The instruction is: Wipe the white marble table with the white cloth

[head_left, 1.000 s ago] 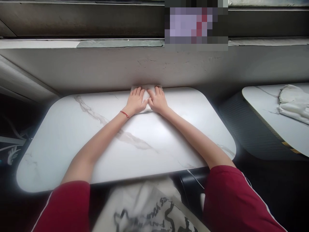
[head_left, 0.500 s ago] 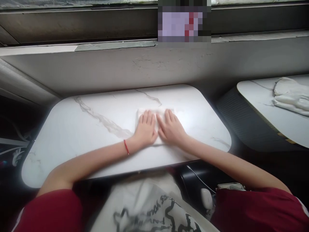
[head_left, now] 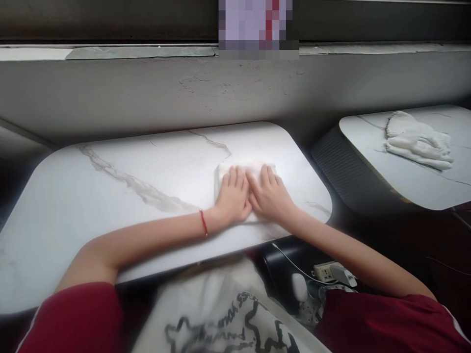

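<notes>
A folded white cloth lies on a white marble-look table, right of its middle and near the front edge. My left hand presses flat on it, fingers stretched out and close together; a red string circles that wrist. Beside it and touching it, my right hand also lies flat on the cloth with its fingers extended. Most of the cloth is hidden under both palms.
A grey wall and a window ledge run behind the table. A second marble table stands to the right with a crumpled white cloth on it. A power strip and cables lie on the dark floor below.
Both hands slid the cloth from the table's far edge toward me, then slightly to the right. The camera view dropped lower.
</notes>
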### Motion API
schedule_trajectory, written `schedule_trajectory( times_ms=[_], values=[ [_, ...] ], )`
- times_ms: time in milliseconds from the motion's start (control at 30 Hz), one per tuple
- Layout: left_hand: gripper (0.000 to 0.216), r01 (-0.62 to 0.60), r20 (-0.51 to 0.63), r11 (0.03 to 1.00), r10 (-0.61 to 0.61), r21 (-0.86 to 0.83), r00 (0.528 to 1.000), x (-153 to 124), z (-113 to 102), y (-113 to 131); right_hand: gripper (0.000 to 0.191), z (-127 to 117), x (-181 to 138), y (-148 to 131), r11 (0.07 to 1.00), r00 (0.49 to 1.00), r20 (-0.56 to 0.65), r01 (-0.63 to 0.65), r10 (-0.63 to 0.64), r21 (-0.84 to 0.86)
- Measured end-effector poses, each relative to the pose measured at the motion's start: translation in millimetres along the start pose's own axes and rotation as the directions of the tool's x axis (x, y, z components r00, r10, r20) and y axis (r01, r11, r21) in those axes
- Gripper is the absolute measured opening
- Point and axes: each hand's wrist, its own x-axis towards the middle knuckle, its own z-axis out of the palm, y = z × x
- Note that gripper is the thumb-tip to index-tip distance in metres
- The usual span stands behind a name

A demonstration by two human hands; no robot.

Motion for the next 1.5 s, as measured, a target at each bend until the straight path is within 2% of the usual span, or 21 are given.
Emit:
schedule_trajectory(
  times_ms=[200,400,600,733,833,967,1133,1267,1367,1433,1500],
  values=[
    [0.071,0.083,-0.054,0.996,-0.084,-0.023,0.995,54.8,-5.3,-34.6,0.059,22.2,67.6,33.4,0.993,1.000,-0.017,-0.010,0.012,0.115],
    [0.071,0.139,-0.100,0.989,-0.143,-0.051,0.985,88.2,-0.2,-62.4,0.060,38.5,117.9,47.2,0.985,0.998,-0.070,0.007,0.005,0.171],
    [0.069,0.084,-0.165,0.996,-0.089,-0.039,0.982,116.6,2.3,-96.4,0.060,47.0,152.2,50.3,0.986,0.994,-0.092,-0.039,0.055,0.164],
    [0.068,0.058,-0.171,0.998,-0.059,-0.011,0.984,123.2,0.5,-105.7,0.060,47.8,157.0,54.0,0.982,0.993,-0.094,-0.053,0.071,0.180],
    [0.066,0.062,-0.151,0.998,-0.060,0.009,0.987,118.7,-2.3,-98.9,0.058,46.5,148.2,59.9,0.982,0.995,-0.097,-0.010,0.029,0.188],
    [0.066,0.013,-0.113,0.999,-0.009,0.037,0.994,104.9,-7.9,-74.7,0.057,42.6,117.5,67.0,0.983,0.995,-0.096,0.018,-0.001,0.184],
    [0.072,-0.153,-0.041,0.988,0.153,0.020,0.987,80.8,-8.8,-29.7,0.054,25.3,46.3,72.0,0.991,0.995,-0.063,-0.065,0.072,0.114],
    [0.082,-0.328,-0.075,0.944,0.325,-0.035,0.943,64.8,-3.4,9.8,0.050,5.8,-20.0,74.4,0.986,0.986,-0.042,-0.162,0.163,0.026],
    [0.084,-0.407,-0.093,0.912,0.401,-0.049,0.911,59.3,-0.2,36.1,0.048,-0.5,-56.4,75.7,0.974,0.972,-0.067,-0.227,0.225,-0.026],
    [0.085,-0.405,-0.095,0.913,0.400,-0.049,0.912,60.4,1.3,48.8,0.047,1.2,-66.5,79.3,0.968,0.966,-0.092,-0.247,0.243,-0.040],
    [0.085,-0.382,-0.098,0.923,0.376,-0.047,0.921,66.9,2.6,55.3,0.048,7.2,-62.3,87.1,0.971,0.967,-0.106,-0.238,0.233,-0.033]
  ],
)
